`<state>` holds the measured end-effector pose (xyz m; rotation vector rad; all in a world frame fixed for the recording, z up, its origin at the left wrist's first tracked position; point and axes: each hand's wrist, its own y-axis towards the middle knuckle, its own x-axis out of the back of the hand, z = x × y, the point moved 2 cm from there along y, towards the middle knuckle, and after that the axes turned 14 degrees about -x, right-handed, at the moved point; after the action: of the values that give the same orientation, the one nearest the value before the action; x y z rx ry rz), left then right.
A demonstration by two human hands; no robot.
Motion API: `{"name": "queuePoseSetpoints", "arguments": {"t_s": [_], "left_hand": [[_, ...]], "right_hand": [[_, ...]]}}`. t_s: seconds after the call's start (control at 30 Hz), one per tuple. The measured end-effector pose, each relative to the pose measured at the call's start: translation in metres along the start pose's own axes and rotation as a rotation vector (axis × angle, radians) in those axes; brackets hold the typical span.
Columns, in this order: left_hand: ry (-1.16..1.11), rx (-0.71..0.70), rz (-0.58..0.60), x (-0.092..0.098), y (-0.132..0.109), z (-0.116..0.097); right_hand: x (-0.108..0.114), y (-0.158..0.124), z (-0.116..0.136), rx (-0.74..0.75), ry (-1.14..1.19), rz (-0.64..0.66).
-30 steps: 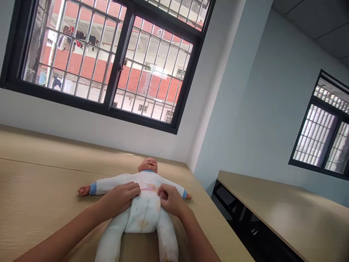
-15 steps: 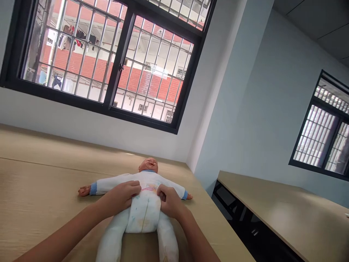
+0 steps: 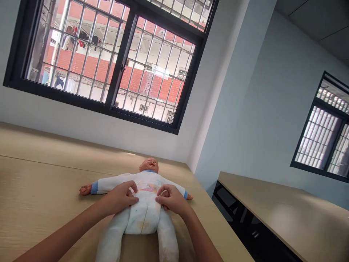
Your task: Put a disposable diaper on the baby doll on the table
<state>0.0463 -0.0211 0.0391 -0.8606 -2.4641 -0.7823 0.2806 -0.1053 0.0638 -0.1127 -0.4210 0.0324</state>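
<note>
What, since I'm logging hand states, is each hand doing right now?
Left hand: curled at one side of the diaper; whether it grips it cannot be told.
Right hand: curled at the opposite side; whether it grips cannot be told.

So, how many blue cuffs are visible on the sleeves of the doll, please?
2. One blue cuff ends the sleeve beyond the person's left hand; the other blue cuff ends the sleeve beyond the right hand. Neither sleeve end is hidden.
</note>
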Motion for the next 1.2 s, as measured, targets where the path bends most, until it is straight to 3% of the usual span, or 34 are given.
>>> {"name": "queuePoseSetpoints", "arguments": {"t_s": [0.1, 0.2, 0.33, 0.47, 0.53, 0.67, 0.73, 0.8, 0.9, 0.97, 1.03, 1.2], "left_hand": [[-0.101, 0.083, -0.001, -0.006, 0.0, 0.006], [-0.08, 0.07, 0.009, -0.004, 0.002, 0.009], [0.022, -0.076, -0.014, 0.011, 0.001, -0.003], [0.204, -0.306, -0.108, 0.018, -0.005, -0.03], [0.28, -0.368, -0.035, 0.01, -0.009, -0.039], [0.34, -0.321, 0.14, -0.009, -0.014, -0.041], [0.329, -0.297, 0.156, -0.01, -0.015, -0.038], [0.281, -0.292, 0.134, -0.006, -0.012, -0.032], [0.251, -0.265, -0.009, 0.007, -0.005, -0.018], [0.292, -0.209, -0.101, 0.015, -0.001, -0.003], [0.366, -0.15, -0.122, 0.018, 0.001, 0.014], [0.459, -0.095, -0.092, 0.011, -0.002, 0.043]], "right_hand": [[-0.001, 0.0, -0.004, -0.052, -0.008, 0.025], [0.001, 0.0, -0.006, -0.088, -0.042, 0.029], [0.005, 0.001, -0.007, -0.025, -0.074, -0.015], [0.005, 0.003, -0.005, 0.142, 0.015, -0.195], [-0.002, 0.0, -0.002, 0.194, -0.051, -0.205], [-0.013, -0.01, 0.004, 0.163, -0.265, -0.043], [-0.011, -0.011, 0.004, 0.162, -0.251, -0.008], [-0.003, -0.005, 0.001, 0.19, -0.175, -0.061], [0.013, 0.012, -0.015, 0.202, -0.145, -0.314], [0.022, 0.022, -0.03, 0.131, -0.262, -0.48], [0.025, 0.029, -0.045, 0.053, -0.385, -0.571], [0.017, 0.034, -0.062, -0.052, -0.514, -0.553]]}}
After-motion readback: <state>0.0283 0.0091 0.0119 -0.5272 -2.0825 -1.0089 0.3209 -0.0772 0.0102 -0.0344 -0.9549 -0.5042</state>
